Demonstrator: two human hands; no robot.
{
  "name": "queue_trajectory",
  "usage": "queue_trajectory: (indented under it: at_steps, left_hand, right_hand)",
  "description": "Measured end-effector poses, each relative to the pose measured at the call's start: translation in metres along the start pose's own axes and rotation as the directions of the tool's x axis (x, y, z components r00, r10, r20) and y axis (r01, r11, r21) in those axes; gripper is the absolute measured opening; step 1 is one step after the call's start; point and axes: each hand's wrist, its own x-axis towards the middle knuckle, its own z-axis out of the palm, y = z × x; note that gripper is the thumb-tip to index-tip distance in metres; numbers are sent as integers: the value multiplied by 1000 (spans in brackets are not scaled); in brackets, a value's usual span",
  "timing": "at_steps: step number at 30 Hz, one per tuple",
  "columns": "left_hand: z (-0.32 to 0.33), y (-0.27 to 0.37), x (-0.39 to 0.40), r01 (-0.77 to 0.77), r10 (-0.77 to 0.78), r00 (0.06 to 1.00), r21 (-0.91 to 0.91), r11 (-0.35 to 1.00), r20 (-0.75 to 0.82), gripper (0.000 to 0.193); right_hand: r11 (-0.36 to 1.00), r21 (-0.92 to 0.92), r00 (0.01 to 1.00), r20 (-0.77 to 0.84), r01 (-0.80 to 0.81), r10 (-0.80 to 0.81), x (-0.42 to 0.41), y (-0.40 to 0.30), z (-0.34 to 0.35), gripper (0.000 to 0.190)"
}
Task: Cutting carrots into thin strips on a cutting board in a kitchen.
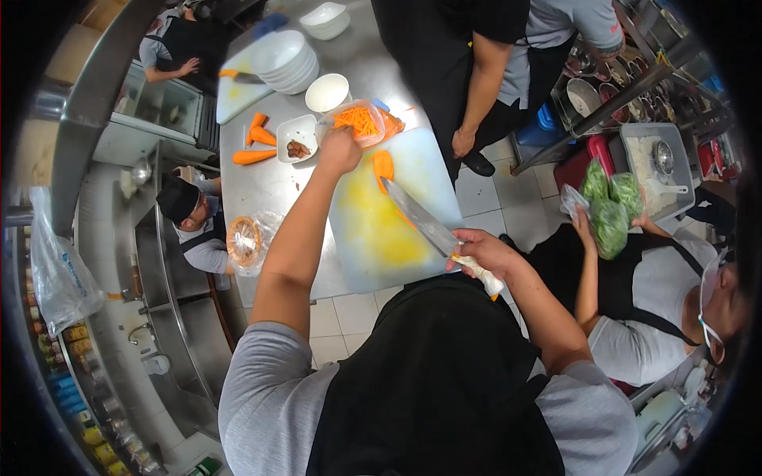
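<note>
My right hand (481, 253) grips the wrapped handle of a chef's knife (419, 219), its tip by a cut piece of carrot (383, 166) on the white cutting board (381, 226). The board has yellow stains, and a thin carrot strip lies beside the blade. My left hand (341, 150) is at the near edge of a clear plastic bag (378, 140) of carrot strips; its fingertips are hidden, so its grip is unclear. Left of that hand stands a square white bowl (296, 126) with brown pieces in it. Peeled carrots (255, 156) lie further left on the steel table.
Stacked white bowls (286, 62), another white bowl (328, 93) and a second cutting board (229, 104) are at the back left. A plastic-wrapped round container (243, 241) sits at the left edge. Co-workers stand around; one at right holds bagged greens (609, 223).
</note>
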Motion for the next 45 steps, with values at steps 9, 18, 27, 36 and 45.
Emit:
queue_trajectory:
  at_steps: [9,18,27,36,45]
  left_hand:
    - [-50,47,-13,65,-79,996,-307,949,-32,43]
    - [-88,131,-147,-437,483,803,-208,875,350,110]
    - [-41,11,-31,1,-6,998,73,997,69,82]
    - [-12,91,-33,474,-383,830,-149,868,406,54]
    - [28,84,-59,674,-626,737,-341,655,256,38]
  right_hand:
    - [997,-60,996,-72,52,-57,3,5,9,45]
    - [949,-131,948,-98,288,-301,46,-53,34,49]
    - [958,-187,963,-122,216,-241,33,-18,17,36]
    - [869,-492,942,-263,56,-210,-31,144,-15,41]
    - [802,-596,854,-394,45,-340,-78,194,46,39]
